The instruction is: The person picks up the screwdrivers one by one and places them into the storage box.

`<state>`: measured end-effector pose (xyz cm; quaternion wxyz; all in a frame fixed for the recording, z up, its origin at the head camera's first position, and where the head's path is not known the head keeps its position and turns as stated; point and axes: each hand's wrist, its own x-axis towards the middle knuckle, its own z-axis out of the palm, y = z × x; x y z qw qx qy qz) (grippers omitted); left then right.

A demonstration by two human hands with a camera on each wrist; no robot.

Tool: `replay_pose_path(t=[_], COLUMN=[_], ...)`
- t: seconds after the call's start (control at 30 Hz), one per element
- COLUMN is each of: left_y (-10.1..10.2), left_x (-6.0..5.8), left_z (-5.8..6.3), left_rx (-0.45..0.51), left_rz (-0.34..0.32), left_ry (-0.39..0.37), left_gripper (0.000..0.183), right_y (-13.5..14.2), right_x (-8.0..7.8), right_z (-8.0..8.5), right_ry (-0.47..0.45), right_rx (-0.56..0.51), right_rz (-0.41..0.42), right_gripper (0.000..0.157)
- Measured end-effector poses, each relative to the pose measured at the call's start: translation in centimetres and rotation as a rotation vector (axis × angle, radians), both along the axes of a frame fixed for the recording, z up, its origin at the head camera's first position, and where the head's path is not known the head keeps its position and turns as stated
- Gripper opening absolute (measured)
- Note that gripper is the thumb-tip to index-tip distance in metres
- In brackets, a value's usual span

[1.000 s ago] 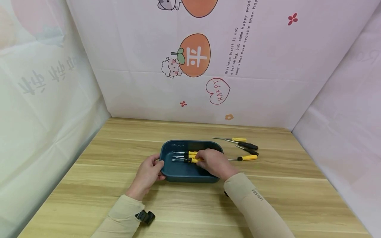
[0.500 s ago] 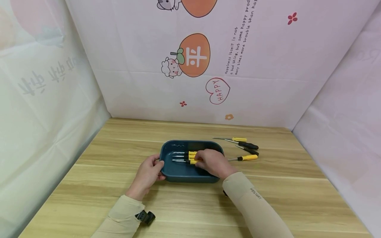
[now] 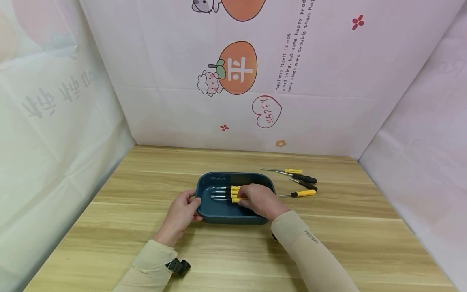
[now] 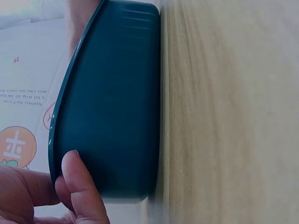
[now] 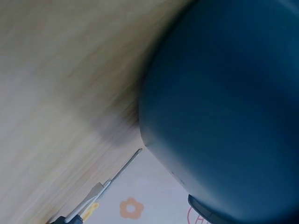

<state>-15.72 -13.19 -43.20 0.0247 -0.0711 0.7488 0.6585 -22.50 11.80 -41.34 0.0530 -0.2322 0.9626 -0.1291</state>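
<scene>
A person's left hand [image 3: 182,209] grips the end of a dark blue tray [image 3: 222,211] as the right hand [image 3: 260,199] pinches the handle of a screwdriver [image 3: 234,200] inside it.
At left, the thumb sits at the rim, with fingers against the outer wall. The screwdriver lies nearest the person beside similar screwdrivers [image 3: 235,188], tips pointing left, long axes along the tray's length. At right, on the wooden table [image 3: 350,227], two black-handled screwdrivers [image 3: 305,178] slant between two yellow-handled screwdrivers [image 3: 306,193], all tips leftward.
</scene>
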Motion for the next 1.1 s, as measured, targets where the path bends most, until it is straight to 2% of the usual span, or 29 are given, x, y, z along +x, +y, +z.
replay_pose_path(t=[0.6,1.1], left_y=[-0.05,-0.02], left_x=[0.04,-0.03], left_z=[-0.09,-0.11], left_rx=[-0.004,-0.002], left_rz=[-0.001,-0.002], left_ry=[-0.007,-0.001], left_gripper=[0.042,0.042], right_y=[-0.38,-0.65], right_x=[-0.14,-0.30], right_z=[-0.19,-0.31], right_ry=[0.009,0.002], right_rx=[0.017,0.054], right_rz=[0.011,-0.014], right_gripper=[0.019,0.020])
